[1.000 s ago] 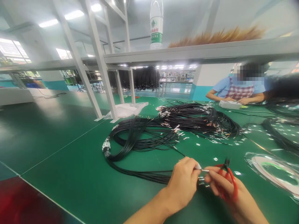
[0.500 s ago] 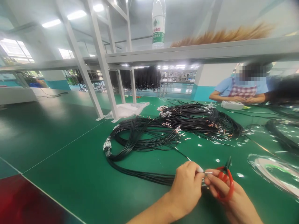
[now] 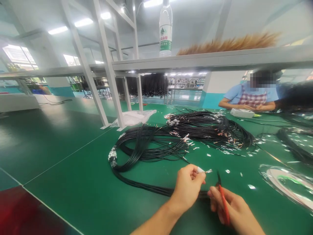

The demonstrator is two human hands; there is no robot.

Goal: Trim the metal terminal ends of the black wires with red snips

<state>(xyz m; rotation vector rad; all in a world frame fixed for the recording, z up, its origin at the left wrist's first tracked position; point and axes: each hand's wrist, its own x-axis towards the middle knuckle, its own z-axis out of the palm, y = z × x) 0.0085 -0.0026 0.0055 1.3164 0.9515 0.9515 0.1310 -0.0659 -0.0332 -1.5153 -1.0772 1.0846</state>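
Observation:
My left hand (image 3: 187,187) is closed in a pinch on a black cable (image 3: 185,160), which runs from the coil to behind my fingers. White material (image 3: 200,170) covers a fingertip of this hand or lies against it; I cannot tell which. Just beyond it, a small silvery piece (image 3: 209,171) sticks out at the cable's end. To the right, my right hand (image 3: 232,205) is closed around red-handled scissors (image 3: 224,204), their dark blades pointing up, apart from the cable end. Below the hands passes part of the black cable bundle (image 3: 146,188).
Coiled black cables (image 3: 144,153) with bare ends lie ahead, and a bigger cable pile (image 3: 202,124) behind them. White scraps (image 3: 251,187) dot the green table (image 3: 80,176). Shelf posts (image 3: 114,81) rise at left. A co-worker (image 3: 253,94) sits opposite. A clear-wrapped reel (image 3: 281,182) is at right.
My hands have moved apart; the left went slightly left and up, the right slightly down and left. The scissors have turned in my right hand, and the silvery piece now shows clear of its fingers.

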